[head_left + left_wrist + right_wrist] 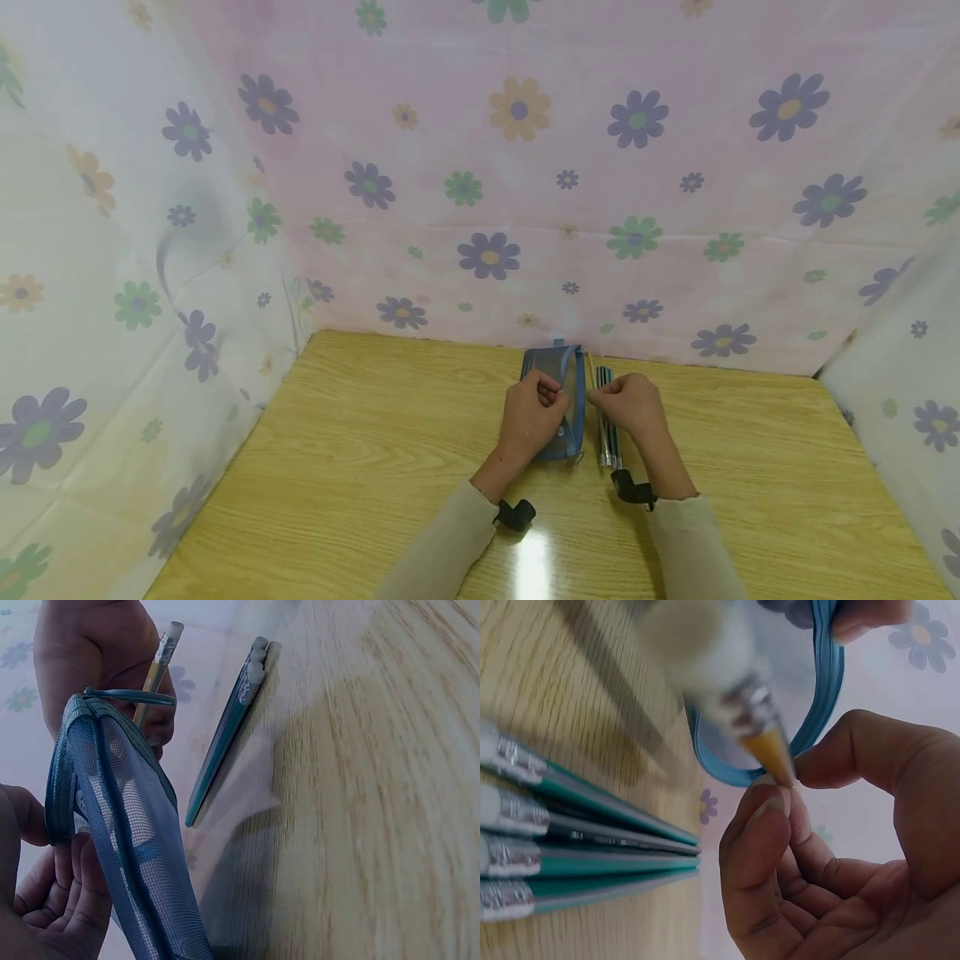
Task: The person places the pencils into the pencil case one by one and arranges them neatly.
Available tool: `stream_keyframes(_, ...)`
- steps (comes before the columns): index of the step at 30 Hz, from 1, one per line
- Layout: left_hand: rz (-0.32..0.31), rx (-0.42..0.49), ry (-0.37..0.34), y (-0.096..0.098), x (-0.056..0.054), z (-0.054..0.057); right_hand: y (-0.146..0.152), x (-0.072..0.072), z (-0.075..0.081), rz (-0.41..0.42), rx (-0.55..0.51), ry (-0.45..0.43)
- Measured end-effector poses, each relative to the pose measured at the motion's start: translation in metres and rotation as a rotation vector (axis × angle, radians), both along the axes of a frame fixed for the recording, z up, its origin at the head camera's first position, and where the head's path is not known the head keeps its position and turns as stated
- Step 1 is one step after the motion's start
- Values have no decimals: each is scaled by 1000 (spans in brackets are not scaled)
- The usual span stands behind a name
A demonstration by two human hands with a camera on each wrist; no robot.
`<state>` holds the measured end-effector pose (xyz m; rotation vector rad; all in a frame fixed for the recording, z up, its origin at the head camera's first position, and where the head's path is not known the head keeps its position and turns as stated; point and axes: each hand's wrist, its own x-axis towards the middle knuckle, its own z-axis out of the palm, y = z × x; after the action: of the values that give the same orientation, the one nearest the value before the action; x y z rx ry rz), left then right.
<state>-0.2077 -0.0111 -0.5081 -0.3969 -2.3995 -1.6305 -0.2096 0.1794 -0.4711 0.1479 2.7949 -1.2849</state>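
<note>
Pinching the stiff, probably light pencil (157,674), my right hand (633,406) should favour mid-shaft. At nine o'clock, my left hand (529,421) pinches the soft-looking pouch (146,832).

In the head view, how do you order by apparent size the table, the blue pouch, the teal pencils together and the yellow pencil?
1. Table
2. Blue pouch
3. Teal pencils, as one group
4. Yellow pencil
The last two look similar in length; the group is wider.
</note>
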Motion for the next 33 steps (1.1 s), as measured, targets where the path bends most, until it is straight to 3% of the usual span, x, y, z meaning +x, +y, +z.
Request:
stream_keyframes(9,-3,1,-9,0,0,0,-10,0,-3,-24,-218,-24)
stream_keyframes(33,-14,6,-1,0,2,1,-17,-4,-17,-78,-444,-26)
